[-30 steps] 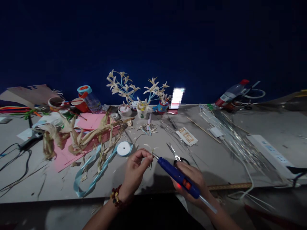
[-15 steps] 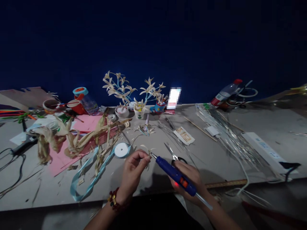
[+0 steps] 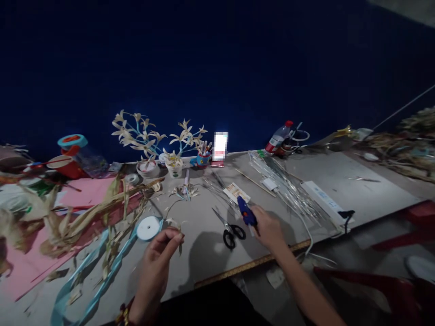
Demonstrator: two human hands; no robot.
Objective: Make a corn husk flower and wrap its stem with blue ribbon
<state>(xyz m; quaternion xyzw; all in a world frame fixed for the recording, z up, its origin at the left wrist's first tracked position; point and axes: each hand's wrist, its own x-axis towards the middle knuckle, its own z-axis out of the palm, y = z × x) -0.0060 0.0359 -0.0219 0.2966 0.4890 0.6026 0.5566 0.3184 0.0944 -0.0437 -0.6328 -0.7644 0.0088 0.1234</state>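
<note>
We pinch one thin, dry flower (image 3: 180, 226) in our left hand (image 3: 159, 258) and grip one blue glue gun (image 3: 247, 213) in our right hand (image 3: 270, 228).
The flower is near a round, white roll (image 3: 143, 230) with shiny blue ribbon (image 3: 117, 271). Between our hands lies one pair of scissors (image 3: 229, 231) with two black loops. Crinkly husks (image 3: 90, 215) lie on smooth pink paper (image 3: 84, 189). At the back, one white cup (image 3: 175, 171) has something yellow inside, and one blue mug (image 3: 203, 160) holds thin sticks.

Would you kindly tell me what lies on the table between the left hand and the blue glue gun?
In the head view, black-handled scissors lie on the table between the left hand and the blue glue gun.
</note>
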